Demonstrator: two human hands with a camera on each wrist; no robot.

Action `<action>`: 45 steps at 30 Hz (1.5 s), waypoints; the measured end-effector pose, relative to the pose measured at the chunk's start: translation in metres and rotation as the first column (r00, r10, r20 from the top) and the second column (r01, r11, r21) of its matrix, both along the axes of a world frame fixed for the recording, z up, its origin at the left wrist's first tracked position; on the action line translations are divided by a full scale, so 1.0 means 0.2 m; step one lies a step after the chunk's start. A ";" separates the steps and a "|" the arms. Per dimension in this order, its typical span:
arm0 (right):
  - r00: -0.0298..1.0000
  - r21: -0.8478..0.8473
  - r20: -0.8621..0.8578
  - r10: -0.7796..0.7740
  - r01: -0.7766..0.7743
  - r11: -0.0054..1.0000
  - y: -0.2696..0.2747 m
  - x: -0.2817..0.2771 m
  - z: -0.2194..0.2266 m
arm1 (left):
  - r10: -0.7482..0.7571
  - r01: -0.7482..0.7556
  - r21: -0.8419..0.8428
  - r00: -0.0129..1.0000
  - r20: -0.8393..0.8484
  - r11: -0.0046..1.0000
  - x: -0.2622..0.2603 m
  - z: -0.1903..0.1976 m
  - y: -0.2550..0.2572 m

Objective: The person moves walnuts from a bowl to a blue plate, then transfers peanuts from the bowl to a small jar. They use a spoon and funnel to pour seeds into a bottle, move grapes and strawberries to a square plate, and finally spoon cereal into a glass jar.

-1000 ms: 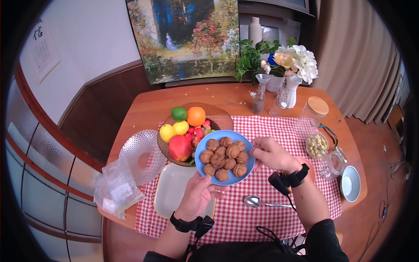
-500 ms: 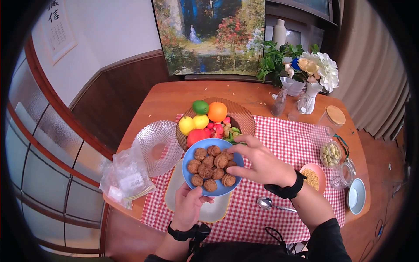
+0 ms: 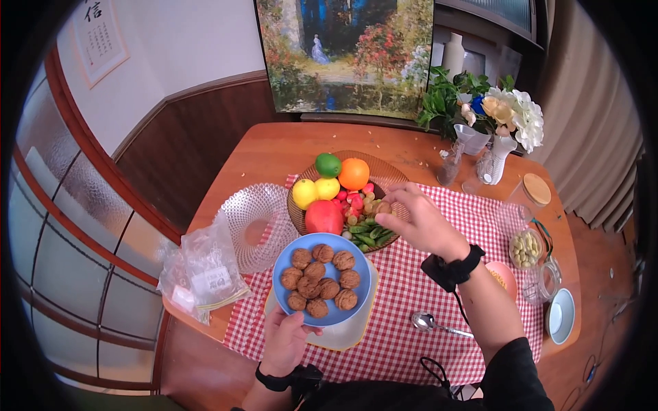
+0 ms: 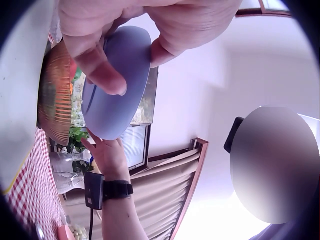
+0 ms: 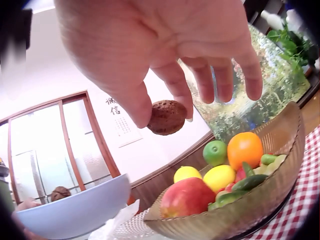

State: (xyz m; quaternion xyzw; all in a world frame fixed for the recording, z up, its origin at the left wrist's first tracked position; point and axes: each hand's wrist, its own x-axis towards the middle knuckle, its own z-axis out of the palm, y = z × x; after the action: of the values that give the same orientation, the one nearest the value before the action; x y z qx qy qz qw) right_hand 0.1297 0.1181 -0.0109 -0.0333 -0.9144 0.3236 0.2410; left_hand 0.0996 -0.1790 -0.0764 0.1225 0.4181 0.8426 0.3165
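Note:
My left hand [image 3: 284, 342] grips the near edge of a blue plate [image 3: 364, 274], thumb on the rim and fingers underneath. Several brown walnuts [image 3: 314, 269] lie on it. Between thumb and index finger, my right hand [image 3: 430, 225] pinches a single walnut [image 5: 166, 119]; its other fingers are spread. That hand is above the right side of a ribbed amber bowl [image 3: 387, 171]. The bowl holds a red mango-like fruit [image 3: 324, 217], yellow lemons [image 3: 305, 194], an orange [image 3: 354, 174], a green lime [image 3: 327, 165] and green peppers [image 3: 370, 234].
A white tray [image 3: 346, 337] lies partly under the plate. Left of it are a clear textured bowl [image 3: 236, 212] and a plastic bag [image 3: 199, 270]. Rightward are a spoon [image 3: 423, 320], a pink bowl [image 3: 508, 277], a jar of pistachio-like nuts [image 3: 525, 248] and a light-blue bowl [image 3: 561, 316].
The right hand let go of the plate's rim, picked a walnut off the plate and moved away with it towards the amber bowl. The left hand lowered the plate towards the body.

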 end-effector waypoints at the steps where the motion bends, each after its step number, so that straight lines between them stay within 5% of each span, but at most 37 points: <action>1: 1.000 0.016 0.015 -0.020 0.020 1.000 0.03 -0.02 -0.01 | 0.022 -0.021 -0.010 1.000 0.006 1.000 0.00 -0.01 -0.02; 6: 0.987 0.127 -0.086 -0.138 0.148 0.981 0.03 -0.05 -0.03 | 0.038 -0.038 0.004 0.999 0.022 0.999 0.01 -0.02 -0.05; 12: 0.980 -0.130 0.047 0.192 -0.185 0.974 -0.18 0.12 0.10 | -0.010 0.010 -0.002 1.000 0.022 1.000 0.03 0.00 -0.02; 18: 0.914 0.073 0.137 0.383 -0.395 0.916 -0.30 0.23 0.10 | -0.078 0.078 -0.007 0.997 0.027 0.997 0.04 0.02 0.02; 23: 0.915 0.206 0.201 0.351 -0.390 0.898 -0.35 0.27 0.13 | -0.093 0.093 -0.030 0.996 0.014 0.995 0.06 0.00 0.02; 25: 0.882 0.208 0.373 0.289 -0.383 0.900 -0.35 0.28 0.13 | -0.094 0.094 -0.023 0.995 0.023 0.995 0.06 0.00 0.02; 32: 0.876 0.259 0.400 0.271 -0.391 0.883 -0.35 0.26 0.09 | -0.078 0.079 -0.028 0.996 0.036 0.996 0.07 0.01 0.03; 41: 0.878 0.009 0.262 0.401 -0.418 0.909 -0.21 0.18 0.11 | -0.054 0.055 -0.017 0.997 0.055 0.998 0.05 0.01 0.02; 45: 0.950 -0.095 0.279 0.138 -0.115 0.989 -0.09 0.07 0.15 | -0.049 0.050 -0.019 0.998 0.047 0.999 0.04 -0.01 0.00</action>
State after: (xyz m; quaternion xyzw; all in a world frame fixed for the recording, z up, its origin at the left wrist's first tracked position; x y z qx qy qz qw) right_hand 0.1435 0.1010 0.0187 -0.0301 -0.9265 0.3656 0.0841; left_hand 0.1080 -0.1798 -0.0791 0.1100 0.4158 0.8329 0.3483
